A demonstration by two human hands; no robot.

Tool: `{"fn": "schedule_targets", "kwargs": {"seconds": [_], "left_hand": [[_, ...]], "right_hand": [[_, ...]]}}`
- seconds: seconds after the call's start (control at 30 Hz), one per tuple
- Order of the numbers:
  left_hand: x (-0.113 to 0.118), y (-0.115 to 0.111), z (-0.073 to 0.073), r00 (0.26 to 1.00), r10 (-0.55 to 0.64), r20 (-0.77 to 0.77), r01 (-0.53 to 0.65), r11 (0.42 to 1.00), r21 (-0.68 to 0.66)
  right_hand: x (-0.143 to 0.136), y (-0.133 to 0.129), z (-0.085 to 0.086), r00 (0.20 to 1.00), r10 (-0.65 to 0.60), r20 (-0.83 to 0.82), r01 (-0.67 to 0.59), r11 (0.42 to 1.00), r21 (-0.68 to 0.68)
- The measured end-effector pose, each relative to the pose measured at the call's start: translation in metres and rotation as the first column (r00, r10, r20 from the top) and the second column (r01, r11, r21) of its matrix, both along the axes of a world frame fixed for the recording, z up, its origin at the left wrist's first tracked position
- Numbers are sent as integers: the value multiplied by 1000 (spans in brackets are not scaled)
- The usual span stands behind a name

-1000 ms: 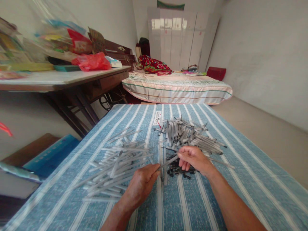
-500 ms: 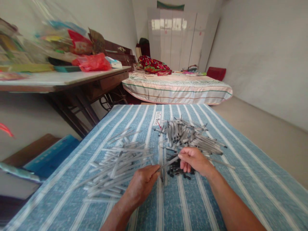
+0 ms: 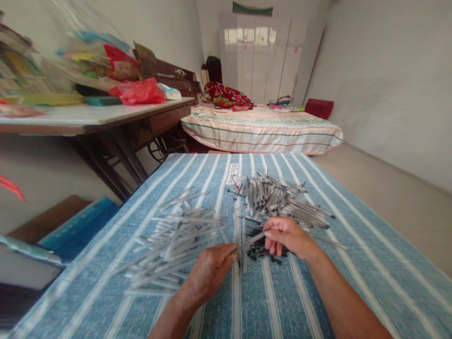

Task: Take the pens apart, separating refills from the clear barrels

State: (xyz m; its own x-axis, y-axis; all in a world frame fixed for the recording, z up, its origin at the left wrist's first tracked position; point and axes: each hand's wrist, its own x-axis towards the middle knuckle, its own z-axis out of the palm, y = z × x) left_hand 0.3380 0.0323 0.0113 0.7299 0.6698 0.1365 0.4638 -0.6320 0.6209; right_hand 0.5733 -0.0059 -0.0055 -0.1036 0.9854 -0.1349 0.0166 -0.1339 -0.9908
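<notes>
A thin grey-white pen (image 3: 251, 241) is stretched between my two hands above the table. My left hand (image 3: 211, 269) pinches its near end between thumb and fingers. At the far end, the thumb and forefinger of my right hand (image 3: 285, 235) close on the tip, with the other fingers curled below. Under my right hand lies a heap of small black pen parts (image 3: 257, 253), partly hidden by it. Left of my left hand spreads a loose pile of pale pen barrels (image 3: 176, 245). Beyond my right hand is another pile of pens with dark ends (image 3: 270, 197).
A blue and white striped cloth (image 3: 197, 320) covers the table. At the left stands a desk (image 3: 106, 115) with a red plastic bag (image 3: 139, 91) and other bags. A bed (image 3: 261, 129) and a white wardrobe (image 3: 257, 61) are beyond the table.
The view has shifted very slightly, so everything sits a little further right. Both hands keep the same grip on the pen.
</notes>
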Motion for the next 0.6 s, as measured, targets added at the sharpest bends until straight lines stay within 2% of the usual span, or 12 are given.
{"fn": "schedule_targets", "kwargs": {"seconds": [0.17, 0.3, 0.43, 0.6], "left_hand": [[0, 0, 2, 1000, -18, -11, 17, 999, -26], [-1, 2, 2, 999, -24, -41, 23, 999, -28], [-2, 2, -1, 1000, 3, -31, -4, 1000, -14], [-4, 4, 1, 999, 29, -23, -29, 1000, 5]], "right_hand": [[0, -1, 2, 1000, 22, -7, -21, 999, 25], [-4, 2, -1, 997, -45, 69, 46, 999, -8], [-3, 4, -3, 992, -107, 64, 107, 994, 9], [3, 2, 2, 989, -128, 78, 128, 992, 8]]}}
